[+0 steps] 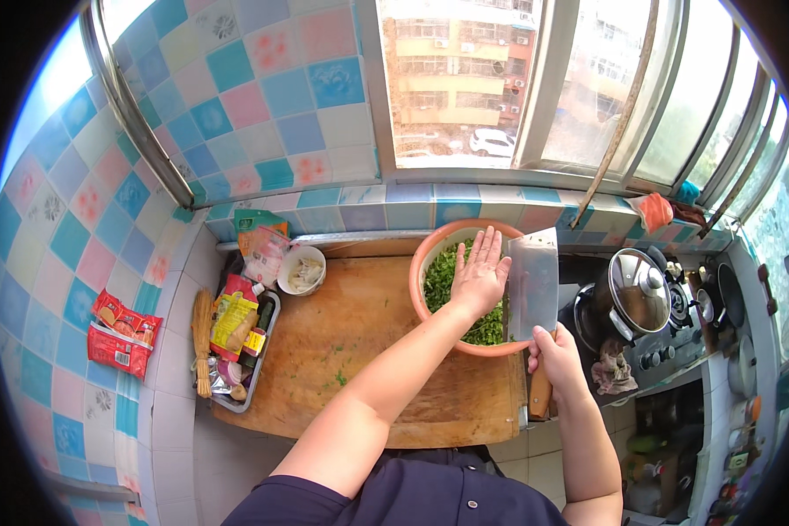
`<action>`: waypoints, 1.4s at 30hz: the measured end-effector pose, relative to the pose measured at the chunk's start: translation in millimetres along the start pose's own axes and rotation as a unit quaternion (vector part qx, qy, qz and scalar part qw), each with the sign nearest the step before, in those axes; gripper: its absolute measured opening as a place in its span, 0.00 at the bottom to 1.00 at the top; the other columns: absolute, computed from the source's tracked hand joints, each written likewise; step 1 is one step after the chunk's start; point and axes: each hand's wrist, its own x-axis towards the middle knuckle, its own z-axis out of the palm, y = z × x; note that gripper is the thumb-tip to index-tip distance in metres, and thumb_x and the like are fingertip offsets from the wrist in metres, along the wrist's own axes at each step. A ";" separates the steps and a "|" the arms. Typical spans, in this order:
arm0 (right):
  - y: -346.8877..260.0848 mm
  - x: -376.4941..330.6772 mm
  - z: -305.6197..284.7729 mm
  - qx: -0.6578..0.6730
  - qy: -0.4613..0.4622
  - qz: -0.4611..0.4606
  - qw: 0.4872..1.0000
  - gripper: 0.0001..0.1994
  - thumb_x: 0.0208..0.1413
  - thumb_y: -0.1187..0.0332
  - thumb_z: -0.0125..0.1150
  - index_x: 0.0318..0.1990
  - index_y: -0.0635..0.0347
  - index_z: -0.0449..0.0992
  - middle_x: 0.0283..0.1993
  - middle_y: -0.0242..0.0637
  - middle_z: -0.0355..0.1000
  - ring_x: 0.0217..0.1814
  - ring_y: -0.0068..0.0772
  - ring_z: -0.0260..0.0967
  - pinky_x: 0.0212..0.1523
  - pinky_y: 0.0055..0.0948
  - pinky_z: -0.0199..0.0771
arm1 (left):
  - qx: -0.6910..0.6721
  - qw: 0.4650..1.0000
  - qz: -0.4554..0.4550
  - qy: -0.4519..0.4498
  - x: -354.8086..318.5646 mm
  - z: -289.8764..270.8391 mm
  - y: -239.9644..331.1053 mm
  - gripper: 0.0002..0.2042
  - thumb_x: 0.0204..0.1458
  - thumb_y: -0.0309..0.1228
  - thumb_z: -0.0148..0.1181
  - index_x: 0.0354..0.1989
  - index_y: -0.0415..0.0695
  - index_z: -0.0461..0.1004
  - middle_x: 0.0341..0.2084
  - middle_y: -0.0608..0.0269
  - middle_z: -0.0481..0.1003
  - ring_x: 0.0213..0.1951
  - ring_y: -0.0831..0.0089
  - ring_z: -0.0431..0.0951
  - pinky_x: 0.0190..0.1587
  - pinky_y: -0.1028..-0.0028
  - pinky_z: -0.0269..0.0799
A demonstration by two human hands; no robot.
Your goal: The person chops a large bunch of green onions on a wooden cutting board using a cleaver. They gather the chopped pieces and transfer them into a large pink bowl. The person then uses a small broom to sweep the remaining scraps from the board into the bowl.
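From my distant station, I count 1 straw brush (202,342) at left, then 1 grey tray (273,326) whose packets overlap too much to count, presumably grouped there to stay together. 1 white bowl (303,291) of pale pieces stands at the back left corner of 1 wooden board (355,302). Farther right, 1 orange basin (416,294) holds chopped greens (441,285), scraps beyond counting; its high wall probably contains them. The left hand (479,285) is over the greens, fingers extended and slightly apart, gripping nothing I can see. The right hand (559,358) has its fingers wrapped around 1 cleaver (535,280), blade upright by the basin's right rim, likely gripped so for control. Beyond sits 1 lidded pot (638,287).
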 end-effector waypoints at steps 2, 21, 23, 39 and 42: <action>3.6 8.2 2.4 0.020 0.006 -0.008 1.000 0.07 0.63 0.67 0.49 0.34 0.58 0.64 0.23 0.29 0.63 0.19 0.19 0.61 0.22 0.21 0.65 | -0.066 0.996 0.057 0.011 -12.4 -2.8 23.7 0.29 0.65 0.48 0.28 0.71 0.46 0.45 0.71 0.61 0.43 0.72 0.64 0.41 0.70 0.58 0.28; 35.8 -47.2 39.5 0.093 -0.075 0.070 0.990 0.05 0.62 0.68 0.48 0.40 0.58 0.63 0.22 0.30 0.60 0.16 0.22 0.57 0.19 0.23 0.63 | 0.113 0.974 -0.131 -0.147 -344.3 -119.4 -157.0 0.50 0.53 0.66 0.40 0.70 0.35 0.34 0.70 0.44 0.35 0.72 0.55 0.34 0.71 0.58 0.30; 42.8 -48.2 49.2 0.085 -0.091 0.074 0.989 0.05 0.62 0.67 0.49 0.40 0.58 0.64 0.22 0.30 0.60 0.16 0.22 0.58 0.19 0.24 0.64 | 0.144 0.964 -0.147 -0.170 -366.1 -98.6 -149.5 0.55 0.49 0.69 0.44 0.69 0.33 0.33 0.70 0.42 0.33 0.72 0.53 0.31 0.71 0.58 0.28; 122.7 -82.6 46.8 -0.064 -0.216 0.200 0.954 0.04 0.60 0.72 0.50 0.39 0.62 0.64 0.23 0.33 0.64 0.20 0.25 0.62 0.23 0.26 0.67 | 0.241 0.939 -0.234 -0.066 -330.5 -124.1 -204.3 0.46 0.56 0.59 0.44 0.69 0.35 0.37 0.70 0.47 0.38 0.72 0.57 0.36 0.71 0.57 0.32; 135.7 -100.0 31.6 -0.051 -0.194 0.220 0.955 0.04 0.59 0.72 0.50 0.39 0.62 0.64 0.23 0.34 0.64 0.19 0.26 0.62 0.22 0.26 0.67 | 0.240 0.935 -0.253 -0.060 -329.3 -107.6 -216.6 0.44 0.58 0.58 0.43 0.69 0.32 0.37 0.70 0.44 0.39 0.72 0.56 0.36 0.71 0.58 0.32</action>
